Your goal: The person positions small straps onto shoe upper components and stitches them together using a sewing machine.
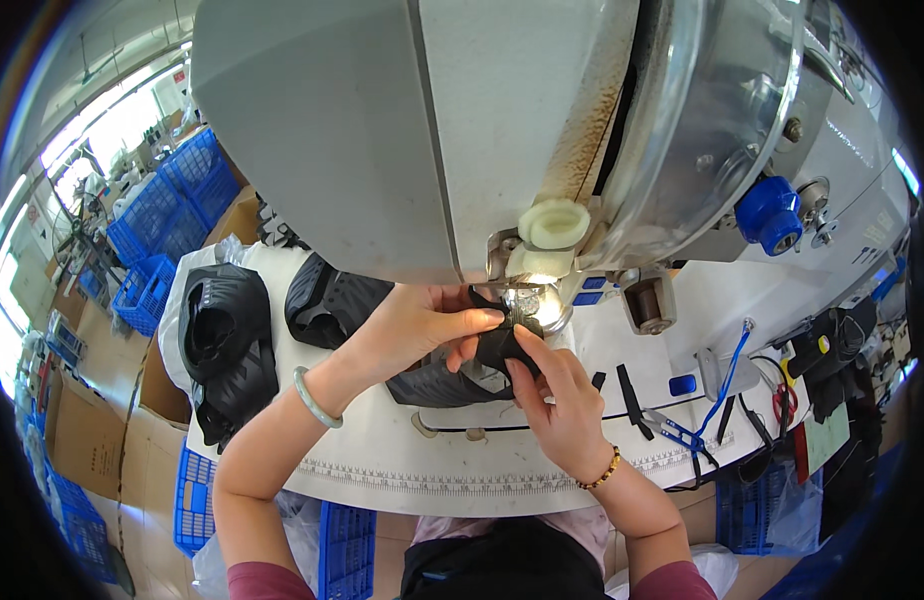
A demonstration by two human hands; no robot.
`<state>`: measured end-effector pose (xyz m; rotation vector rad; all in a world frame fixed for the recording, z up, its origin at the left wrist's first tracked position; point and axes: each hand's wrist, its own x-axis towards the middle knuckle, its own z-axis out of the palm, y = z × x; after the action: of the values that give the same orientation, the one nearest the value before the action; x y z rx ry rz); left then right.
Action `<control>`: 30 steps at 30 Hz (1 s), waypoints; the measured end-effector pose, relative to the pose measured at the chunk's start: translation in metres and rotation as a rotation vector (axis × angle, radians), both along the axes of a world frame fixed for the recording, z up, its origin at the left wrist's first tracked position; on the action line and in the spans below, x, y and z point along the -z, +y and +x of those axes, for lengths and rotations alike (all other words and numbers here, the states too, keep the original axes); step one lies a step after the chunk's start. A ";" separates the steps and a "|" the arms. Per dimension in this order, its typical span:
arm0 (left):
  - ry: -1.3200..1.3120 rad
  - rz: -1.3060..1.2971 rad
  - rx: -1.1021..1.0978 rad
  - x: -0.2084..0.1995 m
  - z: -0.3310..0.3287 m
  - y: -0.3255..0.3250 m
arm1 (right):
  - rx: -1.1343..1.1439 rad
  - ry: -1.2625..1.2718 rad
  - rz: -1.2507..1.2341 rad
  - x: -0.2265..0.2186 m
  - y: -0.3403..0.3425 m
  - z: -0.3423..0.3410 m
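Observation:
Under the lit needle area of a large grey sewing machine, a black shoe upper is pinched between both my hands. My left hand grips its left edge with thumb and fingers, close beside the needle. The fingers of my right hand press on the near right side of the same piece. A lower part of the black material lies on the white table beneath my left hand. The needle tip itself is hard to make out in the glare.
More black shoe uppers lie on the white table to the left. Blue-handled snips, black strips and red-handled scissors lie to the right. Blue crates stand below the table edge.

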<state>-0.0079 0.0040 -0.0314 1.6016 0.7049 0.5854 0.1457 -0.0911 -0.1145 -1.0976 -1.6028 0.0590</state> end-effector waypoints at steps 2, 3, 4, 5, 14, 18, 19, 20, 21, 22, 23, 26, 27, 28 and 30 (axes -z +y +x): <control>-0.028 -0.027 -0.028 0.000 0.001 -0.001 | -0.007 0.074 -0.019 0.001 0.001 0.001; -0.028 -0.028 -0.026 0.001 0.001 0.000 | -0.014 0.149 -0.040 0.001 0.001 0.001; -0.024 -0.025 -0.010 0.003 0.000 0.001 | -0.011 0.149 -0.041 -0.001 0.002 0.003; -0.021 -0.022 0.007 0.003 -0.001 0.003 | 0.071 0.046 0.009 -0.006 0.004 0.007; -0.051 0.011 -0.013 -0.001 0.002 -0.002 | 0.210 -0.207 0.187 -0.033 0.012 0.018; -0.045 -0.022 -0.019 -0.001 0.000 0.000 | 0.209 -0.256 0.179 -0.035 0.014 0.017; -0.057 -0.031 -0.012 -0.001 0.000 0.000 | 0.204 -0.265 0.183 -0.037 0.014 0.017; -0.070 -0.040 -0.004 -0.001 0.000 -0.001 | 0.202 -0.268 0.187 -0.037 0.013 0.016; -0.072 -0.040 -0.004 -0.001 0.000 0.000 | 0.187 -0.267 0.190 -0.035 0.014 0.015; -0.083 -0.061 0.000 -0.001 -0.001 0.000 | 0.173 -0.266 0.193 -0.034 0.015 0.015; -0.093 -0.082 0.004 -0.001 -0.001 0.000 | 0.174 -0.268 0.193 -0.034 0.015 0.015; -0.093 -0.091 -0.007 -0.003 -0.001 -0.002 | 0.184 -0.294 0.189 -0.033 0.014 0.014; -0.093 -0.091 -0.008 -0.003 -0.001 -0.002 | 0.196 -0.310 0.196 -0.032 0.013 0.015; -0.081 -0.087 -0.013 -0.002 -0.001 -0.001 | 0.208 -0.326 0.204 -0.031 0.013 0.016; -0.069 -0.084 -0.016 -0.002 0.001 0.001 | 0.205 -0.336 0.217 -0.029 0.014 0.019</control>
<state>-0.0073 0.0045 -0.0293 1.4926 0.6826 0.6117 0.1644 -0.0772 -0.0854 -1.1358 -1.7329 -0.4470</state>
